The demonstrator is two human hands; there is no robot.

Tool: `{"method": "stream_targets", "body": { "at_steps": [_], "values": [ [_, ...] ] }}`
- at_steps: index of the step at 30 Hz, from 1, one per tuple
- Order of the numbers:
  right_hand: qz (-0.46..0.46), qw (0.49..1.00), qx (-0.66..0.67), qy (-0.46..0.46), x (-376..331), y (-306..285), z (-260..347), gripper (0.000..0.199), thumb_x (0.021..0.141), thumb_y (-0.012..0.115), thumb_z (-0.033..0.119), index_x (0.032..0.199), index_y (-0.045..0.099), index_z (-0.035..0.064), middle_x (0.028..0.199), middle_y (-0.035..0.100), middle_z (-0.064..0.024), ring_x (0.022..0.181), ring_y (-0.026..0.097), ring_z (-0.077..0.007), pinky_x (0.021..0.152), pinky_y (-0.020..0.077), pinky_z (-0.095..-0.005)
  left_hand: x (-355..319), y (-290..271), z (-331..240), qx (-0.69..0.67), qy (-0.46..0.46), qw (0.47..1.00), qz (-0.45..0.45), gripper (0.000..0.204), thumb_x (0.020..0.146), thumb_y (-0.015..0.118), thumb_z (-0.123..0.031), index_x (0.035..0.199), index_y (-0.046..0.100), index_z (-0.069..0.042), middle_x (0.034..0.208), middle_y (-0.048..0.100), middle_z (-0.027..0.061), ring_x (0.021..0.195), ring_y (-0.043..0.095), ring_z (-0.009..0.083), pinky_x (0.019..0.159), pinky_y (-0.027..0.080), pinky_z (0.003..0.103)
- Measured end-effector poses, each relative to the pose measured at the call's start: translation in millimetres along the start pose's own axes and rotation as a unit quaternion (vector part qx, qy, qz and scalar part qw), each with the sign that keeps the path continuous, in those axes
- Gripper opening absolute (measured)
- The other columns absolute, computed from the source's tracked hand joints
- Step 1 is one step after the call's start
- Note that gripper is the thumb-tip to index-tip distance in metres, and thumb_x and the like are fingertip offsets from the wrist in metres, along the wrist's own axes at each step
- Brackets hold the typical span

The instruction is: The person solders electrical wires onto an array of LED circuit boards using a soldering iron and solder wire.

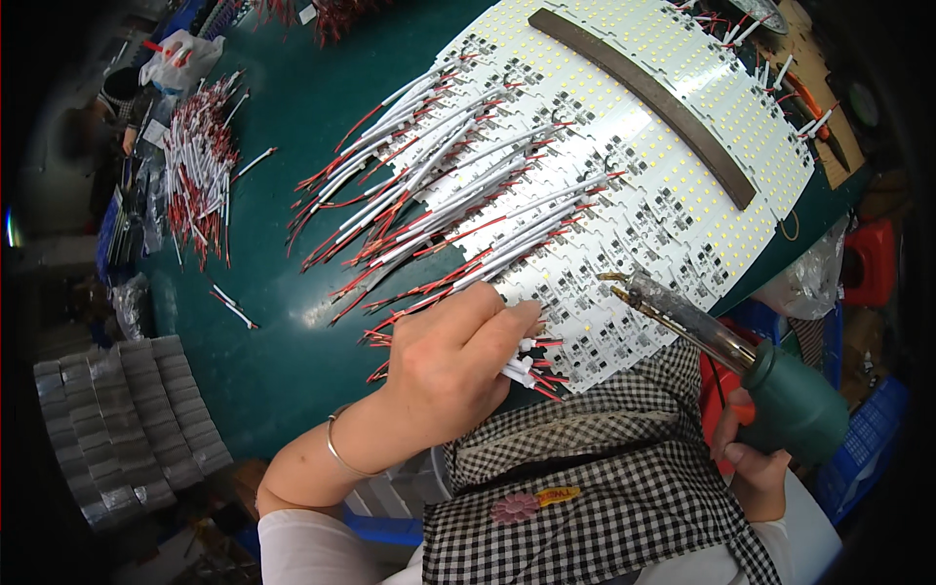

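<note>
My left hand (453, 356) is closed around a bunch of white-sleeved wires (525, 370) with red ends, at the near edge of a white LED circuit board panel (624, 234). Its thumb and forefinger press together over the board. My right hand (749, 453) grips a soldering iron (795, 400) with a green handle. The iron's bent tip (609, 278) hovers over or touches the panel; I cannot tell which. Rows of red and white wires (468, 185) lie across the panel's left part, their loose ends hanging over the table.
A dark curved bar (648, 102) lies across the panel. A pile of wires (202, 161) sits on the green table (283, 244) at left. Stacked silvery-grey pieces (132, 424) are near left. Orange-handled pliers (814, 107) lie far right, a red stool (868, 263) below.
</note>
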State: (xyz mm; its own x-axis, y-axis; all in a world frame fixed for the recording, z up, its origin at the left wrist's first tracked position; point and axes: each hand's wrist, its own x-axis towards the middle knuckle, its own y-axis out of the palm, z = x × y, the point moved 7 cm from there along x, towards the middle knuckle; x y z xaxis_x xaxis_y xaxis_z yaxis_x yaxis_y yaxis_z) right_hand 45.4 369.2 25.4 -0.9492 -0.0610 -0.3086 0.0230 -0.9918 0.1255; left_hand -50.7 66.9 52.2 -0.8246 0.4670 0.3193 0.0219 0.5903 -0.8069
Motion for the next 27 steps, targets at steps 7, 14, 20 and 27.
{"method": "stream_targets", "body": {
  "at_steps": [7, 14, 20, 27],
  "values": [
    [-0.018, 0.993, -0.118, 0.001, -6, -10, -14, 0.062, 0.069, 0.081, 0.018, 0.123, 0.060, -0.0034, 0.069, 0.060, -0.0099, 0.052, 0.056, -0.0164, 0.052, 0.0481, -0.0266, 0, 14, -1, 0.017, 0.046, 0.997, -0.056, 0.047, 0.061, 0.066, 0.005, 0.107, 0.070, -0.002, 0.079, 0.058, 0.0068, 0.063, 0.059, 0.0203, 0.049, 0.045, 0.031],
    [0.043, 0.943, -0.331, -0.001, -13, -15, -17, 0.060, 0.074, 0.083, 0.020, 0.125, 0.061, -0.0034, 0.067, 0.060, -0.0082, 0.056, 0.056, -0.0167, 0.053, 0.0465, -0.0271, -2, 17, -6, 0.055, 0.085, 0.994, -0.040, 0.037, 0.071, 0.069, -0.004, 0.108, 0.070, 0.000, 0.080, 0.056, 0.0065, 0.061, 0.055, 0.0177, 0.048, 0.044, 0.030],
    [0.056, 0.983, -0.158, 0.078, -11, -9, -22, 0.039, 0.081, 0.077, 0.013, 0.117, 0.065, 0.0046, 0.120, 0.067, -0.0100, 0.091, 0.071, -0.0205, 0.087, 0.0556, -0.0358, -2, 20, -10, 0.065, 0.096, 0.993, -0.032, 0.037, 0.074, 0.068, -0.004, 0.111, 0.068, 0.003, 0.079, 0.049, 0.0060, 0.061, 0.052, 0.0172, 0.046, 0.042, 0.030],
    [0.179, 0.941, -0.286, -0.026, 21, 22, -4, 0.031, 0.089, 0.064, 0.008, 0.118, 0.065, -0.0024, 0.105, 0.071, -0.0137, 0.086, 0.072, -0.0178, 0.065, 0.0586, -0.0267, -3, 20, -9, 0.056, 0.102, 0.993, -0.034, 0.036, 0.075, 0.068, -0.003, 0.109, 0.067, 0.006, 0.076, 0.046, 0.0056, 0.060, 0.050, 0.0169, 0.045, 0.040, 0.030]
  ]
}}
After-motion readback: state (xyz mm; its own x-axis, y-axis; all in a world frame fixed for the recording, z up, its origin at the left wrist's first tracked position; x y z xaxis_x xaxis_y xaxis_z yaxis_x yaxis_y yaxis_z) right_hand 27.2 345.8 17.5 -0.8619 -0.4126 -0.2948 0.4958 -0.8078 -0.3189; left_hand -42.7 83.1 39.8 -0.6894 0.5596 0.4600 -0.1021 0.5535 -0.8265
